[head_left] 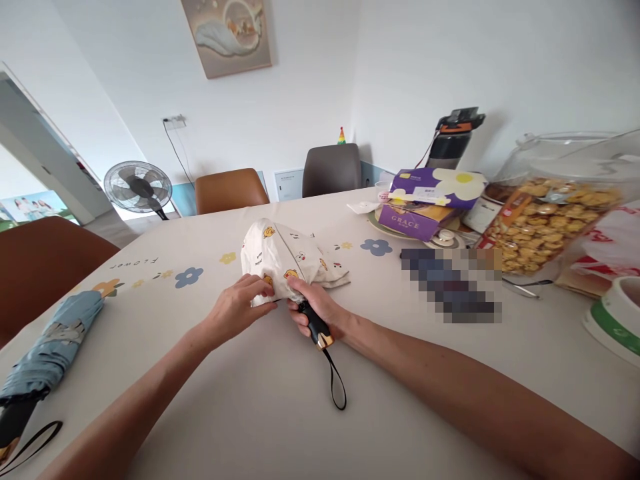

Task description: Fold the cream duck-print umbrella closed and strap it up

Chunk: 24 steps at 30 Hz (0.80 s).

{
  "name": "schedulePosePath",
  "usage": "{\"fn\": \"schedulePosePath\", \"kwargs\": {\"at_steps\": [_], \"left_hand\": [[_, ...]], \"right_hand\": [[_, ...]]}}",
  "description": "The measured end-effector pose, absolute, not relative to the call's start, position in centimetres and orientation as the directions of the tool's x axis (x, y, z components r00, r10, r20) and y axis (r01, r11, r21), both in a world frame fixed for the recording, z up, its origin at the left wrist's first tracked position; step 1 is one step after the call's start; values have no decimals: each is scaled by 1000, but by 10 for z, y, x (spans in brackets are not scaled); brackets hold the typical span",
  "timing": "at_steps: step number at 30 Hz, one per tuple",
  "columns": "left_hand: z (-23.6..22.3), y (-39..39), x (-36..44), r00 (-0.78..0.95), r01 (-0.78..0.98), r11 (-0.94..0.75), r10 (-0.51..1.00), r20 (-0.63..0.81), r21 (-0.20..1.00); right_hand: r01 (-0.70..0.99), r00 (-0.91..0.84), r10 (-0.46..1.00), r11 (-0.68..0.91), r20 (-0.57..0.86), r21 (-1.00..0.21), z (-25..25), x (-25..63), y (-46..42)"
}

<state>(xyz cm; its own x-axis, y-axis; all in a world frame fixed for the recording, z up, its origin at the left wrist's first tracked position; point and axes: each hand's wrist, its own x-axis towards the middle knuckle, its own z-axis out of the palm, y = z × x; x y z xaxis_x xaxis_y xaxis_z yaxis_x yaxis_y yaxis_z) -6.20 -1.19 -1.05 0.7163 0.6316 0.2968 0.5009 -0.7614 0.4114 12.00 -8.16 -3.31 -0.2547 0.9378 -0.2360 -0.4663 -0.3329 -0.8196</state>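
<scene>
Pale printed umbrella, both hands on it, mid-tabletop

White umbrella (280,257) with duck print, loosely bunched, over the middle of the tabletop (225,413). Canopy points toward the far edge; black handle with gold-coloured end angles back toward the wearer, strap loop trailing from it.

Right hand (320,308): fingers closed round the neck, where canopy meets handle. Thumb lies along the printed fabric; other fingers wrap beneath. Most of the handle shows below the grip.

Left hand (243,303): at the canopy's near left side, fingers bent onto the fabric, thumb lower, a little white cloth between. Cannot tell whether it pinches or only touches. The bulk of the canopy lies beyond both sets of fingers, its loose flap reaching right.

Blue folded umbrella (63,340) by the tabletop's left edge, well apart from the hands. Toward the far right corner: purple box (407,221), dark bottle (450,143), large clear container (550,220) of snacks. Tape roll (617,320) at right.
</scene>
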Motion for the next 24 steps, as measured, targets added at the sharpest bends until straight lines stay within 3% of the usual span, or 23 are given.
{"fn": "schedulePosePath", "kwargs": {"at_steps": [11,16,19,22,24], "left_hand": [[-26,-10,-61,785,457,-889,388,482,-30],[-28,-12,-58,806,453,-888,366,465,-85],[-28,-13,-58,807,457,-889,426,409,23],[-23,-13,-61,706,507,-782,618,346,362],[-15,-13,-62,567,524,-583,783,256,621]], "right_hand": [[-449,-272,927,-361,-260,-818,-34,119,-79],[-464,-247,935,-345,-255,-816,-35,119,-78],[-469,-214,935,-352,-282,-810,-37,120,-77],[-440,-199,941,-336,-274,-833,-41,120,-76],[-432,-172,958,-284,-231,-856,-43,118,-76]]}}
